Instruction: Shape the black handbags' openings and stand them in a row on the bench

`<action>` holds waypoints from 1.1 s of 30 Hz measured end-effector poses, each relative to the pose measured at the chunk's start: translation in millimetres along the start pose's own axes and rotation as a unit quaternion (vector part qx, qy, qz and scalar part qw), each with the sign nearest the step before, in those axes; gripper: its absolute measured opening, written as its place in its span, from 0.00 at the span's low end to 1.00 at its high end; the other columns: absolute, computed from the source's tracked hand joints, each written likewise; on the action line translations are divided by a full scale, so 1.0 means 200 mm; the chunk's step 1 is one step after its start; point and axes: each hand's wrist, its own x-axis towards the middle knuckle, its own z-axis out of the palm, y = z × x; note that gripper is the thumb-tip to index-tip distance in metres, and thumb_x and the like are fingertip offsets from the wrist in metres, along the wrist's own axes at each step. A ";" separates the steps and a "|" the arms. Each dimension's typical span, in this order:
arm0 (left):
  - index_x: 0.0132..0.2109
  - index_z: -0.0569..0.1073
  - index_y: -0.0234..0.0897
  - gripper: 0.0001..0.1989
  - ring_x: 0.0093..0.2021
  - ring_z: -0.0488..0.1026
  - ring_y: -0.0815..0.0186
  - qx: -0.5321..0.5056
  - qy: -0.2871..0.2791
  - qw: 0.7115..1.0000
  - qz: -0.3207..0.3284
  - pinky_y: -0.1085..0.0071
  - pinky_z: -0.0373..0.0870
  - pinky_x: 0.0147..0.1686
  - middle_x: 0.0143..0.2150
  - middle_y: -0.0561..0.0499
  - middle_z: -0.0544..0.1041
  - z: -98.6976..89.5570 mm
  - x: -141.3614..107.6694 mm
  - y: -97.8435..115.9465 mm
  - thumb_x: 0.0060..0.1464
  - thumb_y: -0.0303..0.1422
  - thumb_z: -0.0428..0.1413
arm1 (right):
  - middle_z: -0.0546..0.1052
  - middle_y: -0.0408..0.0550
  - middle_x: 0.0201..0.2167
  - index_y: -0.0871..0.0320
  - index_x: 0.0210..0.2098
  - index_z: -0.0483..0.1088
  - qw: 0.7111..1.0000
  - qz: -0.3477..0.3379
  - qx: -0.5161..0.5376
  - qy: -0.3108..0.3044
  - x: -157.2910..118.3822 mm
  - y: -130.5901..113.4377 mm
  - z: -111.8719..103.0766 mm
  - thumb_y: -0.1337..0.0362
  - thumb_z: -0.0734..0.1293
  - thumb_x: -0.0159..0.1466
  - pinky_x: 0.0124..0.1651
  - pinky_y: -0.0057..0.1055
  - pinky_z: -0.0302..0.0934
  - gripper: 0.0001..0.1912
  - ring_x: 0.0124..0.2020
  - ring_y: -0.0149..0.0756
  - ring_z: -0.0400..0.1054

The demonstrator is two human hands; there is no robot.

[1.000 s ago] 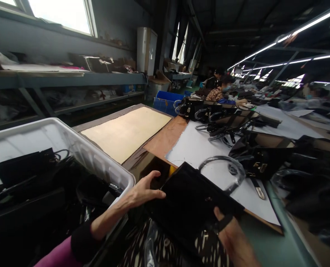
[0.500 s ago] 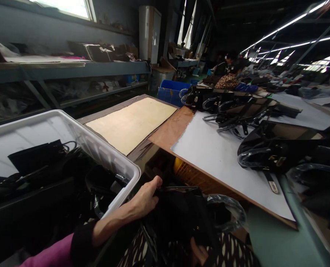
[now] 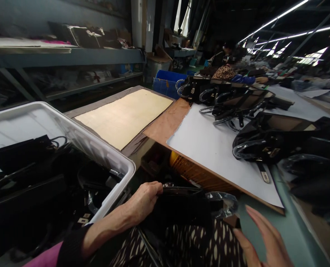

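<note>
My left hand [image 3: 145, 202] grips the upper edge of a black handbag [image 3: 181, 207] held over my patterned apron [image 3: 223, 241]. The bag's handle [image 3: 223, 204], wrapped in clear plastic, sticks out to the right. My right hand [image 3: 267, 237] is apart from the bag, at the lower right, its fingers spread with nothing between them. Left of the bag, a white plastic bin [image 3: 117, 157] holds several black bags [image 3: 20, 152]. The lower part of the held bag is dark and hard to make out.
Several black handbags [image 3: 276, 137] with wrapped handles lie on a white-covered table [image 3: 204, 137] at the right. Ahead is a cream sheet [image 3: 126, 115]. A yellow crate [image 3: 192, 170] stands beneath the table edge, a blue bin [image 3: 167, 83] beyond. People sit at the back.
My right hand has come off the front of the bag and moved right, its fingers now spread. My left hand keeps hold of the edge. The view has shifted slightly.
</note>
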 end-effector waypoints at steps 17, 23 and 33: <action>0.34 0.61 0.39 0.12 0.47 0.67 0.62 0.038 -0.055 0.998 -0.019 0.69 0.62 0.43 0.61 0.53 0.54 -0.12 -0.03 0.12 0.42 0.23 0.53 | 0.75 0.39 0.28 0.50 0.34 0.68 0.933 -0.076 -0.010 -0.352 0.41 -0.30 0.18 0.59 0.59 0.59 0.35 0.28 0.56 0.08 0.31 0.34 0.68; 0.50 0.56 0.38 0.38 0.54 0.61 0.52 0.019 0.000 0.988 -0.155 0.62 0.59 0.50 0.60 0.40 0.54 -0.09 -0.02 0.13 0.30 0.29 0.64 | 0.75 0.40 0.27 0.49 0.35 0.68 0.937 -0.045 -0.001 -0.346 0.37 -0.27 0.18 0.57 0.59 0.59 0.33 0.27 0.56 0.09 0.30 0.35 0.68; 0.56 0.55 0.36 0.38 0.44 0.68 0.53 -0.003 -0.029 0.983 -0.179 0.65 0.63 0.41 0.45 0.43 0.71 -0.05 0.08 0.14 0.37 0.37 0.61 | 0.75 0.39 0.26 0.49 0.32 0.68 0.947 -0.059 -0.026 -0.316 0.33 -0.31 0.17 0.57 0.59 0.59 0.31 0.27 0.55 0.08 0.29 0.35 0.68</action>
